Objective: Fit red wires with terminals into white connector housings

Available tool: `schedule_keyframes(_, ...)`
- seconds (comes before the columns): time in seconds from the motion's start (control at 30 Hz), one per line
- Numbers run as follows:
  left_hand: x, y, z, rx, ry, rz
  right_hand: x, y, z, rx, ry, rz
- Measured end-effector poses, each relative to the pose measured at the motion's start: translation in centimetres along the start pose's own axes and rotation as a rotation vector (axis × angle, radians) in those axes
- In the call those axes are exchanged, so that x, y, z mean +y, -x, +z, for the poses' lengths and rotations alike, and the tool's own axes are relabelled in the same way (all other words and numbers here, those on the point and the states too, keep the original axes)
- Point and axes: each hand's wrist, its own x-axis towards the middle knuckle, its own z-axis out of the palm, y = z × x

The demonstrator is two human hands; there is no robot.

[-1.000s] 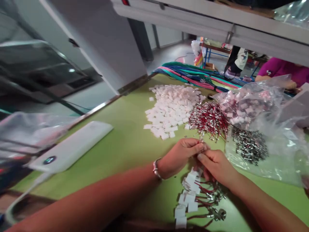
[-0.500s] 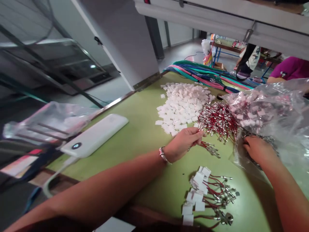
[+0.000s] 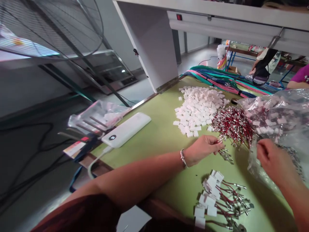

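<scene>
Red leads (image 3: 226,156): a small metal-tipped bunch, pinched at the fingertips of the left hand (image 3: 202,149), above the bench (image 3: 159,141) and beside the lead pile (image 3: 233,124). Grip closed on them; a slack pinch could let one drop into that pile.
Right hand (image 3: 276,161): at the clear plastic bag (image 3: 257,174), fingers curled; cannot tell whether they have hold of anything. Risk: film catching on the fingers and dragging the loose metal terminals (image 3: 293,156) with it.
White-ended leads (image 3: 211,190): grouped at the near side, metal ends overlapping. Tangling is likely if a forearm brushes them.
White connector housings (image 3: 200,108): heaped loose beside the lead pile; a sideways knock could mix the two.
White cable (image 3: 92,165): loops off the edge from the power bank (image 3: 127,129); a snag could pull it down.
Green surface: scattered small parts, with a coloured wire bundle (image 3: 217,80) along the far side.
Room: caged fan (image 3: 72,30) at left, purple sleeve (image 3: 300,76) of a co-worker at far right.
</scene>
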Motion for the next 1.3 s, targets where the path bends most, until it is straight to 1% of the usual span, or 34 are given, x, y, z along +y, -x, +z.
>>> schedule_keyframes(0.07,-0.2,0.0,0.3,-0.019,0.001,0.008,-2.3,0.7,0.4,-0.037,-0.35,-0.114)
schedule_keyframes(0.1,-0.4,0.0,0.4,-0.034,-0.005,0.013,-3.5,1.0,0.7,-0.038,-0.464,-0.143)
schedule_keyframes(0.17,-0.7,0.0,0.5,-0.065,-0.029,0.021,-5.2,1.6,1.5,-0.009,-0.597,-0.155)
schedule_keyframes(0.27,-1.0,0.0,0.6,-0.082,-0.06,0.044,-6.2,2.0,2.3,0.033,-0.662,-0.17)
schedule_keyframes(0.43,-1.4,-0.3,0.4,-0.06,-0.084,0.085,-5.7,2.1,2.6,0.062,-0.66,-0.172)
schedule_keyframes(0.53,-1.2,-0.3,0.2,-0.054,-0.174,0.11,-5.4,2.0,2.5,0.065,-0.638,-0.255)
schedule_keyframes(0.6,-0.8,-0.1,0.0,-0.048,-0.31,0.187,-5.2,1.9,2.3,0.021,-0.626,-0.3)
schedule_keyframes(0.67,-0.4,0.2,-0.1,-0.074,-0.501,0.342,-5.1,1.9,2.0,-0.08,-0.633,-0.297)
schedule_keyframes(0.73,-0.2,0.5,-0.2,-0.135,-0.678,0.513,-5.2,2.0,1.7,-0.187,-0.657,-0.254)
schedule_keyframes(0.77,-0.1,0.6,-0.2,-0.165,-0.743,0.573,-5.4,2.1,1.6,-0.23,-0.676,-0.222)
schedule_keyframes(0.83,-0.1,0.6,-0.1,-0.195,-0.818,0.626,-5.6,2.2,1.6,-0.293,-0.708,-0.151)
schedule_keyframes(0.9,-0.1,0.4,-0.1,-0.192,-0.835,0.617,-5.8,2.2,1.7,-0.298,-0.71,-0.109)
schedule_keyframes(0.93,0.0,0.3,-0.2,-0.183,-0.828,0.598,-5.7,2.1,1.8,-0.272,-0.688,-0.112)
schedule_keyframes(1.0,0.3,-0.1,-0.5,-0.156,-0.786,0.564,-5.3,1.8,2.2,-0.195,-0.587,-0.17)
schedule_keyframes(1.07,0.5,-0.5,-1.0,-0.091,-0.712,0.532,-4.7,1.6,2.8,-0.115,-0.456,-0.241)
schedule_keyframes(1.13,0.7,-0.8,-1.4,0.006,-0.607,0.484,-4.0,1.6,3.4,-0.045,-0.346,-0.284)
schedule_keyframes(1.2,0.7,-0.8,-1.6,0.063,-0.489,0.386,-3.6,1.7,4.0,0.021,-0.271,-0.302)
schedule_keyframes(1.23,0.7,-0.7,-1.6,0.059,-0.439,0.322,-3.6,1.7,4.2,0.051,-0.25,-0.308)
schedule_keyframes(1.3,0.5,-0.5,-1.4,0.002,-0.365,0.201,-3.8,1.8,4.2,0.108,-0.261,-0.317)
